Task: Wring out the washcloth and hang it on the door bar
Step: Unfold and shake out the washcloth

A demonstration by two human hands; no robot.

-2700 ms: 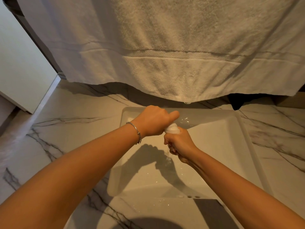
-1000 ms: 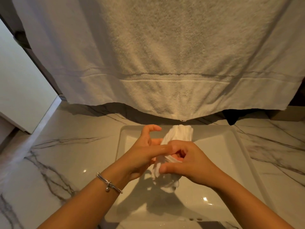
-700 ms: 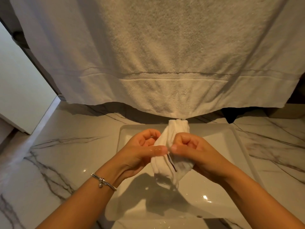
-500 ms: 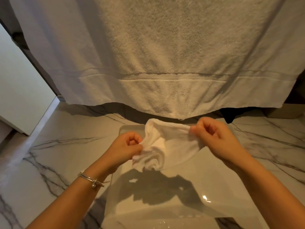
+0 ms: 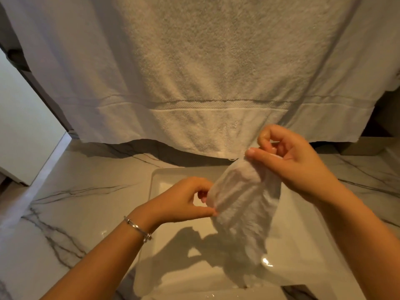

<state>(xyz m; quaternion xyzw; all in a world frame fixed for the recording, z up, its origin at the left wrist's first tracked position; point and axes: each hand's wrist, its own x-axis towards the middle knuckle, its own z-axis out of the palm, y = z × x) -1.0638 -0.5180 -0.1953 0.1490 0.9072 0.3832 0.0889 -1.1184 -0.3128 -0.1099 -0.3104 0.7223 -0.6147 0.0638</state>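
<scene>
The washcloth [image 5: 242,204] hung in the air over the white rectangular sink basin [image 5: 307,252], clear of its floor and pinched at two points along one edge. The right hand [image 5: 290,161] held the higher, farther corner, thumb and forefinger closed on the cloth up near the hem of the big bath towel [image 5: 207,83]. The left hand [image 5: 184,202] held the nearer, lower point on the cloth's left side, its thumb and fingers likewise closed on the fabric. Between the two grips the edge ran on a slant, from lower left and near to upper right and far, and the rest of the cloth fell in loose, crumpled folds down and to the right, towards the near end of the basin.

So the cloth's long axis lay diagonally, with most of its bulk below and to the right of the left hand. Judging by the slack folds, the wringing looked finished and the cloth was being opened out; for hanging, that held edge would probably need drawing level and taut. No door bar showed anywhere in the view, so which way the cloth must travel could not be told.

The basin held no standing water that could be made out, only wet glints on its floor. The marble countertop [image 5: 82,191] around it was bare. A bracelet [image 5: 138,229] sat on the left wrist.
</scene>
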